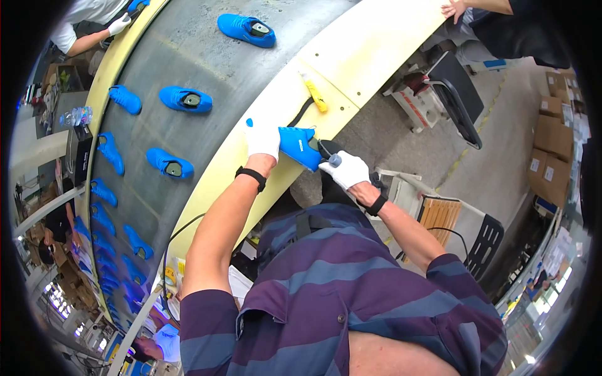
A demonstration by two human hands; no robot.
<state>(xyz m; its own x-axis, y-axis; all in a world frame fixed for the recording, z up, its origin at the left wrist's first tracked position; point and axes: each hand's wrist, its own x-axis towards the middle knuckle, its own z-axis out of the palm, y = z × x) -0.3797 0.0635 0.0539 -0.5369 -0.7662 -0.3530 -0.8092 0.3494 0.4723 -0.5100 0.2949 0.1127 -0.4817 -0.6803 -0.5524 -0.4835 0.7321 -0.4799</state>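
Note:
My left hand (263, 138), in a white glove, grips a blue shoe (298, 147) at its toe end over the edge of the pale yellow ledge. The shoe's opening faces my right hand (348, 171), also gloved in white. Its fingers are closed around a small tool with a rounded grey-blue end (335, 160), held close to the shoe's opening. A black piece (327, 148) shows between that tool and the shoe; its kind is unclear. Just beyond the shoe, a yellow tool or tube (315, 93) with a black strap or cord lies on the ledge.
Left of the ledge (219, 182) runs a dark conveyor belt (207, 69) carrying several blue shoes (186, 99). Two other people's hands (119, 24) (454, 9) are at the far left and far right. Chairs (453, 94) and cardboard boxes (549, 175) stand to the right.

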